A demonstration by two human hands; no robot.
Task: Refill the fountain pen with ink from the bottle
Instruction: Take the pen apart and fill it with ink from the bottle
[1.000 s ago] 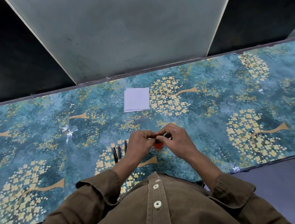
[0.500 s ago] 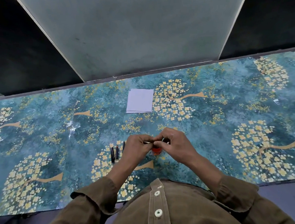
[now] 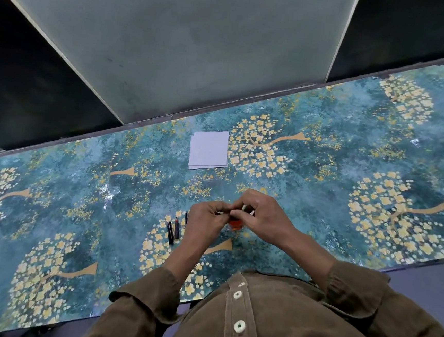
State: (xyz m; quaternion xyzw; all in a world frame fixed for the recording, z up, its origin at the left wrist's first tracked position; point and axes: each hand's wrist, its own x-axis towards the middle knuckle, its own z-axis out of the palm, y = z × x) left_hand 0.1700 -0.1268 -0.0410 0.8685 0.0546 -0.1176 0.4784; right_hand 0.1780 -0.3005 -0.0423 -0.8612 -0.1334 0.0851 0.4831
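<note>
The ink bottle [image 3: 235,224], small with red-orange contents, stands on the bench [image 3: 319,203] near its front edge, mostly hidden under both hands; the left hand [image 3: 205,222] and right hand [image 3: 261,216] meet above it, fingertips pinched on a thin pen part [image 3: 223,212], too small to identify; three dark slim pen pieces [image 3: 176,228] lie just left of the left hand; a folded white paper square [image 3: 209,150] lies flat towards the back edge; the bench cover is glossy teal with yellow blossom trees.

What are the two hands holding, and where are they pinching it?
A thin pen part, pinched between the fingertips of the left hand and right hand, just above the red ink bottle. Which end each hand grips is hidden by the fingers.
</note>
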